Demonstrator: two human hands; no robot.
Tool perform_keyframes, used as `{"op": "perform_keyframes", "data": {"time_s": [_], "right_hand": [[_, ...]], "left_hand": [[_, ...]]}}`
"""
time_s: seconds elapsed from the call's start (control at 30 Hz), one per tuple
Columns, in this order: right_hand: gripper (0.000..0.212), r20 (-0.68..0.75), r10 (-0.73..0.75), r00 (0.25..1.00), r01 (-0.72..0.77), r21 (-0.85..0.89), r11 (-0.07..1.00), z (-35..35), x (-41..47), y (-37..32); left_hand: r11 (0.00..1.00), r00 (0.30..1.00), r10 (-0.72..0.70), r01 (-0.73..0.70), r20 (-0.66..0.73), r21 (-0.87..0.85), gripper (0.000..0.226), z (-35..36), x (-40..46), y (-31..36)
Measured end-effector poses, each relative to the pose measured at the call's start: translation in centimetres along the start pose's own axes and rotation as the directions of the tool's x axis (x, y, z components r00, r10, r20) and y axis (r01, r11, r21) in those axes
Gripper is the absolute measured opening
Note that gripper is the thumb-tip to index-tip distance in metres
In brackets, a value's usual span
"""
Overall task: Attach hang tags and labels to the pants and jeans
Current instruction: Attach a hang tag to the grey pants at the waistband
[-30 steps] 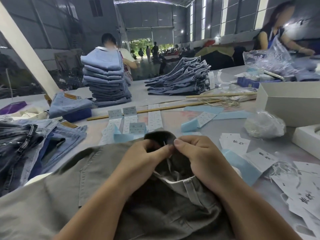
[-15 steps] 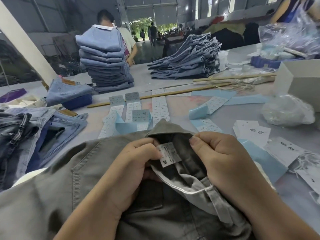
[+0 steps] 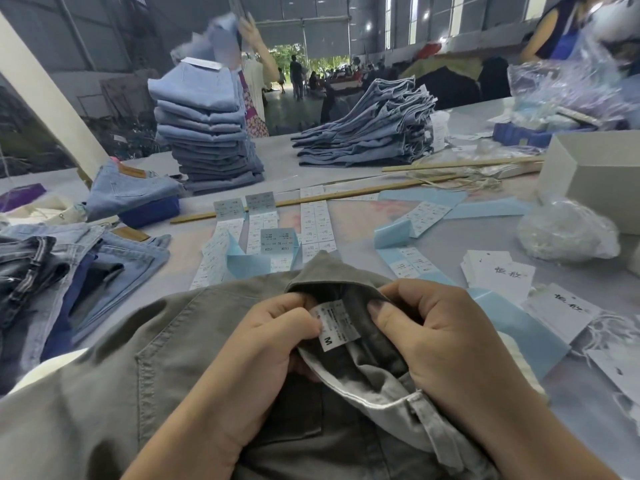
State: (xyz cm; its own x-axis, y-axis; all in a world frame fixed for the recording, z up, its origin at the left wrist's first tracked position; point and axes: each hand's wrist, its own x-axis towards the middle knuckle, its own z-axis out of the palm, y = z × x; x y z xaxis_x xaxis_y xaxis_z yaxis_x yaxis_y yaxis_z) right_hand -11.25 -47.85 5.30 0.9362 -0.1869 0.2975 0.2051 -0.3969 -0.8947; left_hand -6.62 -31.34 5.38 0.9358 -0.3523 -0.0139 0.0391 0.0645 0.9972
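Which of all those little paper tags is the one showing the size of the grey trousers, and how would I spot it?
Start at the grey trousers spread nearest the camera and find the opened waistband between the two hands. The size label sits inside it, pinched by the left hand, with the right hand gripping the fabric beside it. Unlike the sticker strips on the table, it bears a bold M.

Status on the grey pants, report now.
Left hand pinching the size label, marked M. Right hand gripping the grey pants waistband open. No hang tag on yet. Nothing blocking.
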Motion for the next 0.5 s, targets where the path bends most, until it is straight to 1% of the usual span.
{"op": "perform_keyframes", "data": {"time_s": [0.07, 0.17, 0.23, 0.33, 0.43, 0.5], "right_hand": [[0.013, 0.003, 0.012, 1.0, -0.012, 0.007, 1.0, -0.02, 0.0, 0.01], [0.015, 0.001, 0.012, 1.0, -0.012, 0.007, 1.0, -0.06, -0.06, 0.08], [0.015, -0.005, 0.011, 1.0, -0.011, -0.008, 1.0, -0.09, -0.08, 0.1], [0.017, -0.013, 0.027, 1.0, -0.027, -0.027, 0.999, -0.1, -0.03, 0.14], [0.017, -0.012, 0.039, 0.999, -0.04, -0.045, 0.998, -0.11, 0.0, 0.16], [0.017, -0.019, 0.038, 0.999, -0.039, -0.043, 0.998, -0.14, -0.02, 0.2]], "left_hand": [[1.0, 1.0, -0.004, 0.004, -0.002, -0.003, 0.033, 0.0, -0.01, 0.01], [1.0, 1.0, -0.007, 0.006, -0.01, -0.015, 0.053, 0.1, -0.12, 0.16], [1.0, 1.0, -0.005, 0.004, -0.011, -0.023, 0.058, 0.27, -0.28, 0.41], [1.0, 1.0, -0.007, 0.006, -0.016, -0.023, 0.057, 0.48, -0.55, 0.84], [0.999, 1.0, -0.015, 0.015, -0.014, -0.033, 0.048, 0.31, -0.53, 0.64], [0.999, 1.0, -0.022, 0.021, -0.01, -0.039, 0.048, 0.16, -0.45, 0.42]]}}
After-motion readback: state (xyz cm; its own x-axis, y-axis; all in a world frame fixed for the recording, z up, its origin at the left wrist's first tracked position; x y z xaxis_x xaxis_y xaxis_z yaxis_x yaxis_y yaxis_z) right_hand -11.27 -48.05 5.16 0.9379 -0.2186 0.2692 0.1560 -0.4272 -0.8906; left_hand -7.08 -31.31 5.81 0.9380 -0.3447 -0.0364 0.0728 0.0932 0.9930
